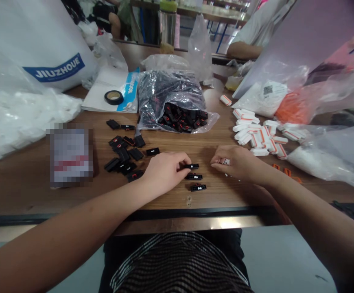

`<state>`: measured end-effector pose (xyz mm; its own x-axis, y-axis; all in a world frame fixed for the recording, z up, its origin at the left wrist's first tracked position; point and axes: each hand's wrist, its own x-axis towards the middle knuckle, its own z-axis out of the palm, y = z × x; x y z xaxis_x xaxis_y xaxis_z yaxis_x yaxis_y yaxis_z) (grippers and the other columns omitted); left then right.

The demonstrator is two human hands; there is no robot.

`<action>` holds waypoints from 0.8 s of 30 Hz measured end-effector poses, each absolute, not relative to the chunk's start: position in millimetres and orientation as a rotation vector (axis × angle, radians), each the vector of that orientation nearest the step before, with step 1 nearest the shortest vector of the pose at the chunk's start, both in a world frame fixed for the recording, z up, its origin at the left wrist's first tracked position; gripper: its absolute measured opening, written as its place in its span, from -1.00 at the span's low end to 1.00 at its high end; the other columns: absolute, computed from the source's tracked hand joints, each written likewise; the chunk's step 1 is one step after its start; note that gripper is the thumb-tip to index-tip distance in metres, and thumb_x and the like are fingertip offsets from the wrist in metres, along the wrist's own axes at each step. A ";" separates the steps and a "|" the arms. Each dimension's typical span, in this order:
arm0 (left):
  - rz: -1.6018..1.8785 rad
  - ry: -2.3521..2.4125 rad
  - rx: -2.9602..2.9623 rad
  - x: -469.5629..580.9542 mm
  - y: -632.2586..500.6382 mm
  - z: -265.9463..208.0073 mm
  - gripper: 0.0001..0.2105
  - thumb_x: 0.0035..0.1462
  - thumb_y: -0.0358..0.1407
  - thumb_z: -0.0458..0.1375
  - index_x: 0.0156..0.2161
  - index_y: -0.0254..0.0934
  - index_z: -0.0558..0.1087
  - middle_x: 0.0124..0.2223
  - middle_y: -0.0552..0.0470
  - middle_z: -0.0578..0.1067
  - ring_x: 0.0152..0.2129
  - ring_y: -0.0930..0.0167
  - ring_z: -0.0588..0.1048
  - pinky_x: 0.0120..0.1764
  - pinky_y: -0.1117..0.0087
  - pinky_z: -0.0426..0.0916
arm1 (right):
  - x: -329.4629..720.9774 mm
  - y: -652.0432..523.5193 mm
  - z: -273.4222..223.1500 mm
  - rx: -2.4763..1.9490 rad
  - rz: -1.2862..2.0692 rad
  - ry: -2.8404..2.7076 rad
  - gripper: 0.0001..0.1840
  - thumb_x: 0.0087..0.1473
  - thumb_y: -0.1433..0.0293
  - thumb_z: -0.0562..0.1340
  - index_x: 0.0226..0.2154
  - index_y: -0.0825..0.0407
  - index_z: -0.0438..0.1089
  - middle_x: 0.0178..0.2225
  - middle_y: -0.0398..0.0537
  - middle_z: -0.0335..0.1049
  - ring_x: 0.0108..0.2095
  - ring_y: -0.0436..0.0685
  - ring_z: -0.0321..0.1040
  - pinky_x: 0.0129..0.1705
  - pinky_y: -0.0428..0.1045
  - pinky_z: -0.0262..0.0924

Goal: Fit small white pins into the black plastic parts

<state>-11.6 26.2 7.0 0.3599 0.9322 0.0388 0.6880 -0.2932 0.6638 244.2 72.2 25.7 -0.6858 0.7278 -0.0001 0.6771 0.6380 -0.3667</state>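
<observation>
My left hand (167, 174) is closed at the left end of a black plastic connector housing (193, 166), thumb and fingertips pinching it. Small white dots show on that housing. Just below lie two similar black housings (194, 177), also with white dots and bits of red. To the right, my right hand (241, 165) is curled, with small white pieces (225, 161) between thumb and fingers. A few tiny white bits (227, 175) lie on the table beneath it. Several loose black housings (123, 154) are scattered left of my left hand.
A clear bag (171, 87) of black housings stands behind my hands. White parts with orange strips (258, 132) and orange pieces (291, 175) lie right. Black tape (114, 97) rests on papers (96, 91). A blurred-out box (71, 156) sits left. Another person's arm (245, 49) is beyond.
</observation>
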 end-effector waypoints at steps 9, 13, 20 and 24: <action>0.584 1.393 2.091 -11.5 25.6 7.2 -0.89 0.10 -0.31 0.27 -0.22 -0.18 0.55 -0.41 0.11 0.54 -0.48 0.43 0.46 -0.39 0.40 0.25 | 202.3 52.8 26.4 -1.157 0.876 -2.353 -0.85 0.20 0.31 0.24 -0.37 0.00 0.46 -0.32 -0.09 0.47 -0.25 0.08 0.36 -0.13 0.02 0.19; 0.577 1.397 2.103 -11.7 25.9 7.5 -0.89 0.10 -0.32 0.27 -0.22 -0.18 0.55 -0.39 0.10 0.55 -0.47 0.42 0.47 -0.38 0.39 0.26 | 198.6 52.5 19.4 -1.121 0.835 -2.378 -0.86 0.20 0.32 0.23 -0.37 0.00 0.44 -0.32 -0.08 0.45 -0.24 0.09 0.35 -0.11 0.04 0.16; 0.566 1.402 2.092 -11.1 25.2 9.2 -0.89 0.10 -0.34 0.27 -0.23 -0.18 0.55 -0.39 0.11 0.55 -0.47 0.42 0.47 -0.36 0.38 0.27 | 195.6 50.9 25.1 -1.111 0.582 -2.518 -0.90 0.18 0.37 0.23 -0.36 0.00 0.43 -0.32 -0.06 0.44 -0.23 0.14 0.30 -0.08 0.09 0.09; 0.565 1.393 2.095 -11.3 25.3 9.2 -0.90 0.10 -0.34 0.25 -0.23 -0.19 0.54 -0.40 0.11 0.54 -0.48 0.43 0.46 -0.36 0.39 0.25 | 194.7 48.6 28.6 -1.087 0.515 -2.588 -0.89 0.20 0.35 0.20 -0.34 0.00 0.42 -0.29 -0.04 0.44 -0.20 0.17 0.29 -0.08 0.10 0.08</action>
